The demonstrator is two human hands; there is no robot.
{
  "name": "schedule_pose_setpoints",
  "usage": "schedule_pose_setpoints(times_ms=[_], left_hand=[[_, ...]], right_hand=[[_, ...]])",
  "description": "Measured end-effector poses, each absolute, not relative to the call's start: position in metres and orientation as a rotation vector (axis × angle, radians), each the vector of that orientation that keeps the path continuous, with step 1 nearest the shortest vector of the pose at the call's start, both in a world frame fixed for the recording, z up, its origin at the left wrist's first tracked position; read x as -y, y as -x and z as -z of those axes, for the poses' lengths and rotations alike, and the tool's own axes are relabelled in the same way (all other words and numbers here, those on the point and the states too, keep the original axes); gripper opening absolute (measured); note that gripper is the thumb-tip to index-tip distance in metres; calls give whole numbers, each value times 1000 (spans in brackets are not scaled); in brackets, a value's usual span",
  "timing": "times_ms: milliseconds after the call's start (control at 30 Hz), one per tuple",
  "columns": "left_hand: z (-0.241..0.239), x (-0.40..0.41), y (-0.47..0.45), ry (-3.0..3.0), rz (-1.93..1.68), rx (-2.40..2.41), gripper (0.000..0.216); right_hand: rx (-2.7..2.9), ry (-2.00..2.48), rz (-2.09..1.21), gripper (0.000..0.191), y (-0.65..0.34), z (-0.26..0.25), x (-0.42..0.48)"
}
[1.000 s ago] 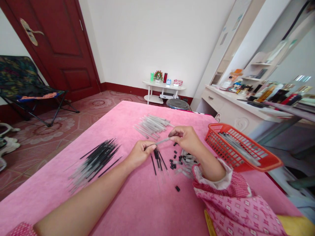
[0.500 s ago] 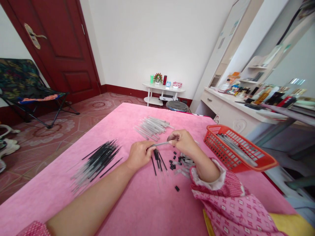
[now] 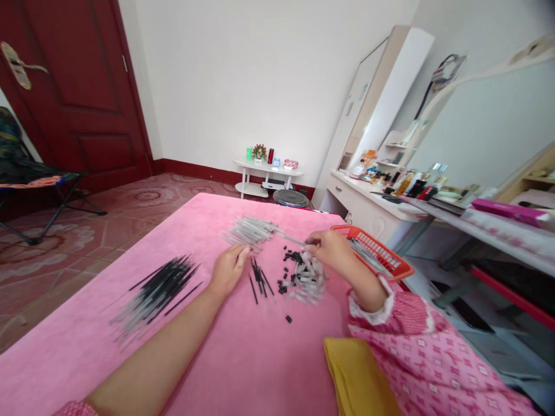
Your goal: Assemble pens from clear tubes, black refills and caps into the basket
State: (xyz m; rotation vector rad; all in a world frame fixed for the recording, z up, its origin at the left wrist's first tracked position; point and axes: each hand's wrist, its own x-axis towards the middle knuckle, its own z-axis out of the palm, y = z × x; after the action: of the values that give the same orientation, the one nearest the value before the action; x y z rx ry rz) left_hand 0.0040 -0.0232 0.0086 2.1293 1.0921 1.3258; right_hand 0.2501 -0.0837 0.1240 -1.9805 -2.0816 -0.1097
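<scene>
"Orange plastic with slotted walls: that's the basket (image 3: 384, 251) on my feed, by the right side of the pink table covering (image 3: 260, 370). What do you read inside?"

"Long grey tubes (image 3: 368, 255), lying lengthwise. The right hand (image 3: 330, 249) and its forearm hide part of the basket from me."

"What has that hand got?"

"Thumb and fingertips are pinched on one end of a thin translucent tube (image 3: 291, 238). It slants left toward the pile of pale tubes (image 3: 249, 230) near the far edge."

"And the left hand (image 3: 229, 270)?"

"Fingers bent and close together, just beside a few black rods (image 3: 260, 277). I cannot tell whether they grip anything."

"What lies loose, outside the basket?"

"Short black pieces (image 3: 295, 256) and short clear sleeves (image 3: 309, 280), mixed below the right hand, with a lone black piece (image 3: 288, 318) nearer me. Well off to the left I have a big bundle of black and clear rods (image 3: 162, 292)."

"Any other containers in my view?"

"Bottles (image 3: 405, 184) crowd the white dressing table (image 3: 364, 202); I can't make out their contents. On the low white stand (image 3: 284, 171) I see a green cup (image 3: 248, 153), too small to see into, beside a potted plant (image 3: 259, 152)."
</scene>
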Motion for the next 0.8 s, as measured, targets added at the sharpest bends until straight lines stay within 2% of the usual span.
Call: schedule_pose_setpoints(times_ms=[167,333,467,633,800], left_hand=[[-5,23,-5,-2183,-1312,-1202,41],[-1,22,-5,-2099,-1381,-1255,41],[4,17,-3,-1904,-1481,-1292,39],[5,16,1,-1750,-1547,-1284,35],[3,17,3,-1695,-1572,-1293,34]], right_hand=[[1544,2329,354,29,-336,-147,113],[1357,2566,294,38,-371,-144,128],[1563,2335,345,38,-347,-132,124],[1945,1949,83,22,-280,-106,104],[2134,1820,-80,23,-210,-81,84]])
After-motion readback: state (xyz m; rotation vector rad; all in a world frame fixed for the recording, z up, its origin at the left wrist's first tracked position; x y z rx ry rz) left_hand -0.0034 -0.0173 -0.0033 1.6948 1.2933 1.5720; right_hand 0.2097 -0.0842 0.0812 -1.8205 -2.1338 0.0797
